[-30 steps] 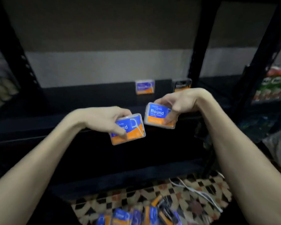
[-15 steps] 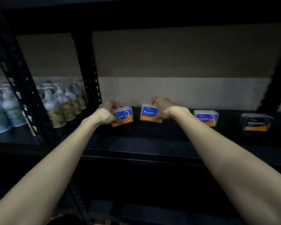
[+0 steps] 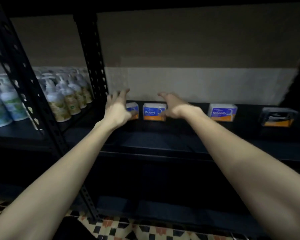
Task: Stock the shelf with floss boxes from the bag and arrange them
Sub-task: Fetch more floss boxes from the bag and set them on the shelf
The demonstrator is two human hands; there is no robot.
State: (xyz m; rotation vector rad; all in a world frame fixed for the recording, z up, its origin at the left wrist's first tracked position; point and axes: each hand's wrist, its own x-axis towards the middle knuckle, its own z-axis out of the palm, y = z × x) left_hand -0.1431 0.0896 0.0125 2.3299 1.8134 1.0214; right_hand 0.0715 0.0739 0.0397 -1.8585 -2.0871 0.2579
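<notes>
The black metal shelf [image 3: 163, 141] holds a row of blue-and-orange plastic floss boxes [image 3: 222, 112]. The left hand [image 3: 117, 110] and right hand [image 3: 173, 106], fingers spread and empty, flank the box marked Round [image 3: 152, 112].

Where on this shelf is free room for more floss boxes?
Bare shelf shows between the Smooth box and the dark box, and along the shelf front before the row. The gap between the Round box and the Smooth box is partly hidden by the right hand. The neighbouring bay is crowded with pump bottles.

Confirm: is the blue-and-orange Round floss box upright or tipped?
Upright. The blue-and-orange Round floss box stands flat on the black shelf, label level and facing out.
</notes>
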